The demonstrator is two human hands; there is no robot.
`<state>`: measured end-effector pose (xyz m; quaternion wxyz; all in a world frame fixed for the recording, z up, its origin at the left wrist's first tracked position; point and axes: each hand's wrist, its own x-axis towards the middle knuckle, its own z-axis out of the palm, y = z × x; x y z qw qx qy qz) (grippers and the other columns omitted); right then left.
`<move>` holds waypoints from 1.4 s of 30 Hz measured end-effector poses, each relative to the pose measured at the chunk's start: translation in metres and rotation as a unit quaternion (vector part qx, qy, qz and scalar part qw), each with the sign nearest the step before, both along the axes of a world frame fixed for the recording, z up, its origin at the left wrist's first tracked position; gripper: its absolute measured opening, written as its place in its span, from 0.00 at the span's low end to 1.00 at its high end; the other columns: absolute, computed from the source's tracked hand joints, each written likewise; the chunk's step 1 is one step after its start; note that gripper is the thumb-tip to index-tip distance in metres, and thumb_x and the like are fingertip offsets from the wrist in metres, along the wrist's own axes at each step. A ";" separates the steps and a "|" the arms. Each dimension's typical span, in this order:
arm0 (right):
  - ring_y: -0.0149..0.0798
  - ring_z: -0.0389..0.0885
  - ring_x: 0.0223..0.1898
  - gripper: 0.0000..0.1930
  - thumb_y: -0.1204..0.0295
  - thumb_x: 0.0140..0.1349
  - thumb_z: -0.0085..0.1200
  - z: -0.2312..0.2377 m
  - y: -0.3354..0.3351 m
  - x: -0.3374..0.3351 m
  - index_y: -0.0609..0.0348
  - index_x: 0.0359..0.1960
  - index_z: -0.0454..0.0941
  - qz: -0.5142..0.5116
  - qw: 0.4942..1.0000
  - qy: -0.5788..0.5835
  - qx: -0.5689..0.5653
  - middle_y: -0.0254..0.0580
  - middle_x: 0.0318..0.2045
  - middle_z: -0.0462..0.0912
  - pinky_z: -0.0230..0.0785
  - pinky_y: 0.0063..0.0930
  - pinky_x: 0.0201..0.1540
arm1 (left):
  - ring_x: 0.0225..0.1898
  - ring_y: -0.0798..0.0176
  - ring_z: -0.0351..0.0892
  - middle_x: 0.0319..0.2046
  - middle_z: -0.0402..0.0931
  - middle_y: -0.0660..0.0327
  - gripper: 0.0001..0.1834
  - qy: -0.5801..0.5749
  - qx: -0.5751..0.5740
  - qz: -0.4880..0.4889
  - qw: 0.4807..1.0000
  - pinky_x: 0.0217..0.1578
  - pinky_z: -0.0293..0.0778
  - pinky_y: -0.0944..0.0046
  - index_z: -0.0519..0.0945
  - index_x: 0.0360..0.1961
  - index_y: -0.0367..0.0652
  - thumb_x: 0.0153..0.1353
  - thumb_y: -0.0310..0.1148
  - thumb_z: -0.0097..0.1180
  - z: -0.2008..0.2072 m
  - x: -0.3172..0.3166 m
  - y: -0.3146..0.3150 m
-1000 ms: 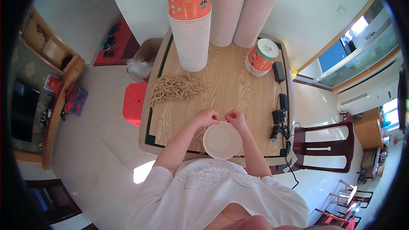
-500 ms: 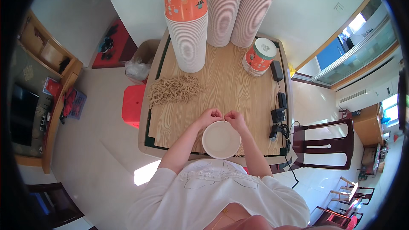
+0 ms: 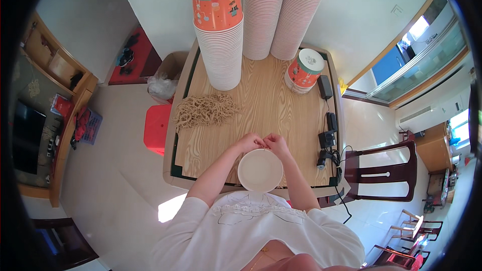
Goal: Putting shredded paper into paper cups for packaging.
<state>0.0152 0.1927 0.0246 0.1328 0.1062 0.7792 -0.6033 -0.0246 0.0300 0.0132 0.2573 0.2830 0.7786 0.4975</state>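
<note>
A white paper tub (image 3: 260, 170) stands at the near edge of the table, its open mouth facing up and its inside bare. My left hand (image 3: 251, 143) and my right hand (image 3: 276, 144) meet at its far rim. Fingers of both are pinched together there, and whatever is between them is too small to make out. Beyond my left hand lies a tangled heap of tan cords (image 3: 207, 111). A short stack of orange-and-green printed tubs (image 3: 304, 72), upside down, sits farther off to the right.
Tall stacks of upside-down paper tubs (image 3: 218, 55) rise at the back of the wood-grain table (image 3: 261, 103). Black power adapters (image 3: 326, 139) and cables run along the right edge. A red stool (image 3: 157, 128) stands at the left, a dark wooden chair (image 3: 384, 172) at the right.
Both hands have drawn closer together at the tub's rim, fingertips now nearly touching. In the picture, the tub and hands sit slightly lower; the table's things have shifted a little too.
</note>
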 end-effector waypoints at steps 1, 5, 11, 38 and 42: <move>0.25 0.72 0.21 0.04 0.76 0.53 0.51 0.000 0.000 0.000 0.65 0.26 0.74 -0.001 1.000 -0.003 -0.008 0.36 0.20 0.76 0.65 0.19 0.24 | 0.28 0.64 0.76 0.24 0.77 0.59 0.06 -0.004 -0.019 -0.004 1.000 0.31 0.71 0.67 0.82 0.27 0.46 0.44 0.29 0.58 0.002 0.000 0.001; 0.26 0.73 0.22 0.04 0.76 0.54 0.50 0.004 -0.001 0.001 0.64 0.27 0.74 0.006 1.000 -0.025 -0.003 0.35 0.20 0.76 0.66 0.19 0.24 | 0.26 0.66 0.76 0.23 0.77 0.60 0.06 -0.015 -0.008 0.015 1.000 0.29 0.71 0.67 0.81 0.26 0.44 0.45 0.30 0.57 -0.003 0.005 -0.001; 0.25 0.72 0.22 0.04 0.75 0.55 0.50 0.001 0.000 0.004 0.63 0.27 0.73 0.025 0.999 -0.033 -0.005 0.35 0.20 0.76 0.66 0.19 0.24 | 0.25 0.73 0.71 0.28 0.76 0.64 0.06 -0.097 0.035 0.039 0.994 0.28 0.69 0.72 0.77 0.29 0.41 0.49 0.30 0.56 -0.007 0.010 -0.006; 0.25 0.74 0.23 0.04 0.75 0.51 0.54 0.024 -0.014 0.017 0.63 0.27 0.76 -0.030 0.993 0.097 0.056 0.36 0.20 0.78 0.67 0.19 0.27 | 0.19 0.72 0.72 0.21 0.74 0.64 0.05 -0.445 0.129 0.241 0.853 0.19 0.67 0.74 0.75 0.27 0.42 0.54 0.31 0.51 0.008 0.019 -0.001; 0.34 0.77 0.23 0.05 0.71 0.52 0.54 0.039 -0.022 0.023 0.60 0.28 0.77 -0.017 0.971 0.149 0.186 0.39 0.22 0.79 0.69 0.23 0.28 | 0.20 0.71 0.72 0.22 0.74 0.64 0.06 -0.444 0.134 0.251 0.849 0.20 0.68 0.74 0.75 0.27 0.41 0.54 0.32 0.51 -0.007 0.018 0.000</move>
